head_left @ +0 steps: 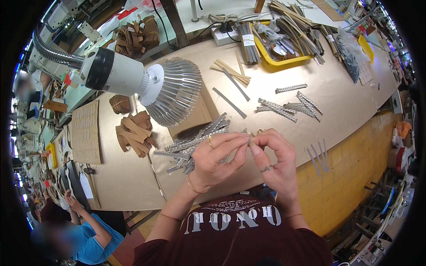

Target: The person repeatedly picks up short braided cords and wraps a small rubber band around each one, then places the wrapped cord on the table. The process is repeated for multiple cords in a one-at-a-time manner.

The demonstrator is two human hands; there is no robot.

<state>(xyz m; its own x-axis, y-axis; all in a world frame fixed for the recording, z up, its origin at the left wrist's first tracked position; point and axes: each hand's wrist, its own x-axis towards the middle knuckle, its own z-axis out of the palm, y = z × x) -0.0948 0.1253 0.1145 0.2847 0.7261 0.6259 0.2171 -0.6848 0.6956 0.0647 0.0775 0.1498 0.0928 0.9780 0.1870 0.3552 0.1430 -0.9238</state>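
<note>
My left hand point(218, 158) and my right hand point(277, 156) meet fingertip to fingertip above the near part of the table, both closed in a pinch. A small greyish and tan bit shows between the fingers, mostly hidden, and its kind cannot be made out. Beside and partly behind my left hand lies a heap of silvery braided straps point(195, 141) with flat grey ends. Farther off to the right, several more braided straps point(290, 107) are spread on the table. Two loose grey strips point(230, 103) lie beyond my hands, near a few tan strips point(231, 73).
A large lamp with a finned metal head point(175, 91) hangs over the table point(355, 99) at left. Brown strap pieces point(135, 133) lie below it. A yellow tray point(284, 63) with bundled strips stands at the back. A person in blue point(100, 239) works at lower left.
</note>
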